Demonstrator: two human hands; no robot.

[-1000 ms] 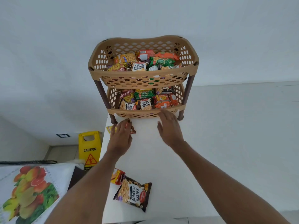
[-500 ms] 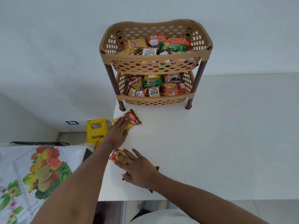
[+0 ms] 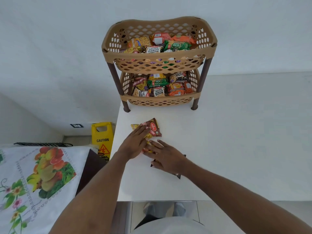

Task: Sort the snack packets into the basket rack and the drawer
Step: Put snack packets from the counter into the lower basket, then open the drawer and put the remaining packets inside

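Two bare forearms reach forward over a white table (image 3: 236, 141). The right hand (image 3: 166, 157) lies flat, palm down, fingers spread, on a dark packet (image 3: 179, 174) whose corners poke out from under the palm and wrist; its fingertips touch a small red and yellow packet (image 3: 148, 149) wedged between the two hands. The left hand (image 3: 135, 144) also lies flat, fingers extended and pressing on a brown and yellow snack packet (image 3: 154, 128) just beyond it. Neither hand is closed around a packet; both only press down on them.

Farther back, at the table's far left corner, stands a tan two-tier basket rack (image 3: 158, 56) on dark brown legs. Both tiers hold many snack packets, some labelled Salted Peanuts.

To the left, off the table, are a fruit-printed cloth (image 3: 38, 176) and, beyond it, a yellow caution sign (image 3: 102, 137) on the floor.
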